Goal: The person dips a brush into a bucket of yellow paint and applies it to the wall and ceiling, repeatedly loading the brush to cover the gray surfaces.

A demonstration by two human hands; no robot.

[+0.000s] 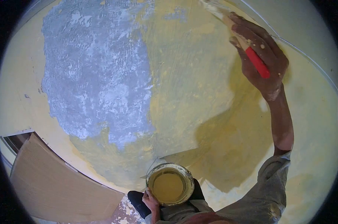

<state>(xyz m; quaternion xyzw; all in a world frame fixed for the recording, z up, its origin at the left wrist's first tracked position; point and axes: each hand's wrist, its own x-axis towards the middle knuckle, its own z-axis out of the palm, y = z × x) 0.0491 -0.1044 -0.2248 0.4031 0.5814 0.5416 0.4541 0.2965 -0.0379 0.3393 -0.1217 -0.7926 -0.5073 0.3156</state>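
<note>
In the head view my right hand (264, 56) is raised at the upper right, its fingers wrapped round a paintbrush (257, 62) with a red-ended handle. The bristles touch the wall near its top edge and look smeared with pale paint. At the bottom centre my left hand (150, 199) grips the rim of a paint bucket (188, 178) in front of my body. Yellow-tan paint (168, 186) fills part of the bucket, and dried drips coat its rim. Behind both hands stretches the wall (184, 93), coated in streaky yellow on the right.
A rough grey-white patch (98, 74) covers the wall's upper left. Brown board (64, 183) leans at the lower left, beside a dark opening (18, 142). Flecked floor (126, 211) shows below. A pale trim line (307, 56) runs along the right, and my arm's shadow falls across the wall.
</note>
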